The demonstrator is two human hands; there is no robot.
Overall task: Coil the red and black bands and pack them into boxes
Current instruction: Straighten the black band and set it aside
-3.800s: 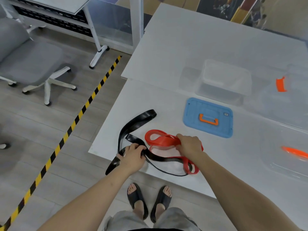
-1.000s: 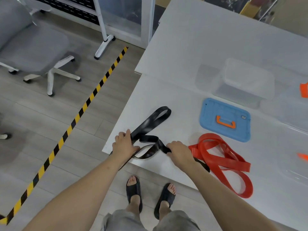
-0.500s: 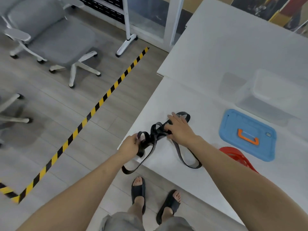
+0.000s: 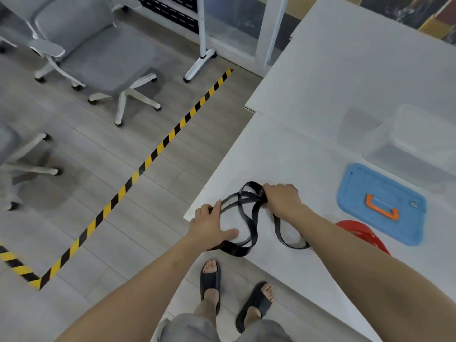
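Flattened since the earlier frame, the left hand (image 4: pixel 212 224) is pressed, fingers straight, on the black band (image 4: pixel 237 250) at the table (image 4: pixel 296 149) corner.
Gathered loops are gripped in the curled right hand (image 4: pixel 283 198); the red band (image 4: pixel 362 233) is laid beside the lid (image 4: pixel 381 191).

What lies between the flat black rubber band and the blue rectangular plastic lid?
Head view: the right hand gripping the black band, then bare white table.

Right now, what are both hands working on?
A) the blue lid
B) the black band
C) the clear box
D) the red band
B: the left hand lies flat on the black band, the right hand grips its bunched loops, and the red band lies untouched beside the right forearm.
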